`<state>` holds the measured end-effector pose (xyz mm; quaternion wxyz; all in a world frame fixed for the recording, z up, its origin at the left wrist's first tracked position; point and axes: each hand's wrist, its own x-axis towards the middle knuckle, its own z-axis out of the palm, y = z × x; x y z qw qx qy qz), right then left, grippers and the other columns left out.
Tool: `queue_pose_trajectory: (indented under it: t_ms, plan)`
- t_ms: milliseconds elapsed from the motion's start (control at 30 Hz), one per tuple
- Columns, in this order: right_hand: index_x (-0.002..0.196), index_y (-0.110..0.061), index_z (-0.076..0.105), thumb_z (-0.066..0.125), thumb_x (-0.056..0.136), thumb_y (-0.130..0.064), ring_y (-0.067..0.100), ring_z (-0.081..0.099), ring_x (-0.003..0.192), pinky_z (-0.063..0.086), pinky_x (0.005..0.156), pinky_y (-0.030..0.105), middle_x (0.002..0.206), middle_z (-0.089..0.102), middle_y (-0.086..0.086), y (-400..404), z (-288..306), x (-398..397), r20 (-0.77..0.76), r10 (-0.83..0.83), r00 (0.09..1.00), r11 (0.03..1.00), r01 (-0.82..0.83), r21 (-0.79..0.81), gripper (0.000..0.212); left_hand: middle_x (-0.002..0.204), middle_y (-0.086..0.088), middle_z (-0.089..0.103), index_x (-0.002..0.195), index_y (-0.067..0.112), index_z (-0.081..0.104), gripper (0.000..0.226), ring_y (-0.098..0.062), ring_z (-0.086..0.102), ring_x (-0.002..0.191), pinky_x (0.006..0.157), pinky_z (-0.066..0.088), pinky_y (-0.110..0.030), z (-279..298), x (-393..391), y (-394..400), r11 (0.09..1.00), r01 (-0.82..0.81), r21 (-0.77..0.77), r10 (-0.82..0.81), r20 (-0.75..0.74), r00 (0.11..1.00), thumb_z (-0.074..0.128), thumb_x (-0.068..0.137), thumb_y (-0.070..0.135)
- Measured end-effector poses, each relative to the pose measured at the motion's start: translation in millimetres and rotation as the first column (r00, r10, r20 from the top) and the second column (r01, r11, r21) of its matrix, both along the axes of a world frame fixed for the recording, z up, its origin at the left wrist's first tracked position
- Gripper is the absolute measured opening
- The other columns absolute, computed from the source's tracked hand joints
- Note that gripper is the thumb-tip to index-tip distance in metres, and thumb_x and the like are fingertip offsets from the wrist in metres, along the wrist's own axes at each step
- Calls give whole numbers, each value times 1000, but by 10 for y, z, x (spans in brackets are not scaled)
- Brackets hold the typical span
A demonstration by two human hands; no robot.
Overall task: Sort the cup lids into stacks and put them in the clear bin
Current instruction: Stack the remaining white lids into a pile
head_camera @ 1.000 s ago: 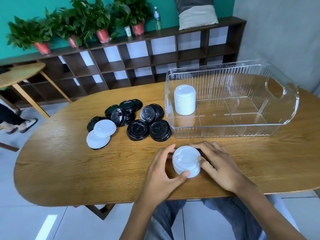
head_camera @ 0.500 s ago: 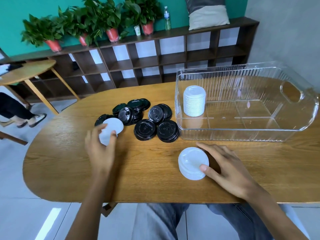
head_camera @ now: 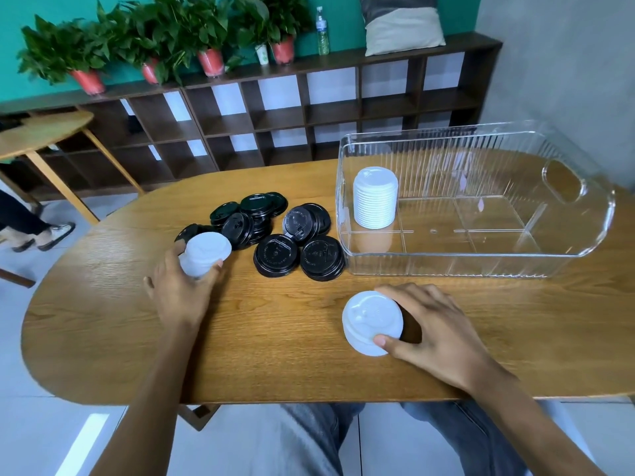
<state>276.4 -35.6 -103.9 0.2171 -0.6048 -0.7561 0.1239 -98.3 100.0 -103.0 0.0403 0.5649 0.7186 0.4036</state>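
I see the L hand [head_camera: 182, 290] out at the left side of the lid pile, fingers and thumb curled round a couple of white lids [head_camera: 205, 254]. They're tilted, top facing up and toward the cam; can't tell if they're lifted off the wooden table [head_camera: 275, 355] or touching it.

R hand [head_camera: 436, 333] sits near the front edge, thumb and fingers curled round a short stack of white lids [head_camera: 372, 322] that stands on the table. Thumb tip presses the near rim, other fingers wrap the far side.

Loose black lids [head_camera: 275, 235] lie in a heap between the L hand and the clear bin [head_camera: 584, 249], some overlapping, some leaning. Two of them rest flat at the front, the right one just beside the bin's left wall.

The bin stands on the right part of the table w/ ribbed walls and a handle cutout at its right end. Inside, in the back-left compartment, a taller stack of white lids [head_camera: 375, 201] stands upright close to the left wall.

Bkgd: dark cubby shelf [head_camera: 309, 111] along the teal wall, potted plants [head_camera: 154, 39], a water bottle [head_camera: 321, 30] and a cushion [head_camera: 402, 25] on top. Another person's legs [head_camera: 27, 221] show at far left by a second wooden table [head_camera: 41, 132].
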Motion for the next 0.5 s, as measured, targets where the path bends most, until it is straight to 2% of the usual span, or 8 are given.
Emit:
queue_pose_trajectory:
  t_ms: [133,233,300,367,433,500]
  plan:
    - [136,-48,42,40,73,-85,4,39,115,26,93,27,121,48,-30,12,22,-51,9,-17,1000,1000,17,-9,73,135,-3,61,137,21,53,65,-27,53,129,111,40,-60,-8,13,-99,993,55,105,-69,136,988,82,83,43]
    - [136,-48,40,39,74,-85,3,37,117,24,96,27,120,43,-31,5,5,-55,-3,-6,1000,1000,6,-13,73,135,2,60,134,25,54,66,-19,54,126,109,44,-47,-17,170,-318,971,103,215,-156,249,956,76,78,54]
    - [138,-47,40,38,76,-86,1,35,118,25,97,27,119,41,-33,7,-4,-38,-15,6,1000,1000,-7,-13,73,132,8,61,131,25,57,63,-12,55,124,106,46,-40,-36,357,-514,942,188,277,-263,265,928,75,77,53]
    - [138,-46,41,38,77,-87,0,35,118,25,97,27,121,42,-33,8,-10,-25,-34,10,999,1000,-11,-15,73,133,14,62,132,25,58,62,-9,57,122,105,46,-33,-69,584,-720,903,305,303,-388,266,883,77,77,47]
    - [138,-47,42,38,77,-86,-2,34,118,23,97,26,121,42,-34,9,-11,-27,-47,12,999,1000,-13,-13,73,136,14,61,136,30,56,66,-14,59,122,103,45,-25,-100,843,-901,846,444,294,-520,274,809,80,75,43]
    - [139,-46,43,34,80,-85,-1,36,116,24,96,26,119,42,-33,9,-7,-29,-66,13,998,1000,-13,-7,71,139,11,61,140,31,53,71,-19,60,124,103,44,-24,-132,1107,-1021,767,581,271,-641,282,714,83,76,41]
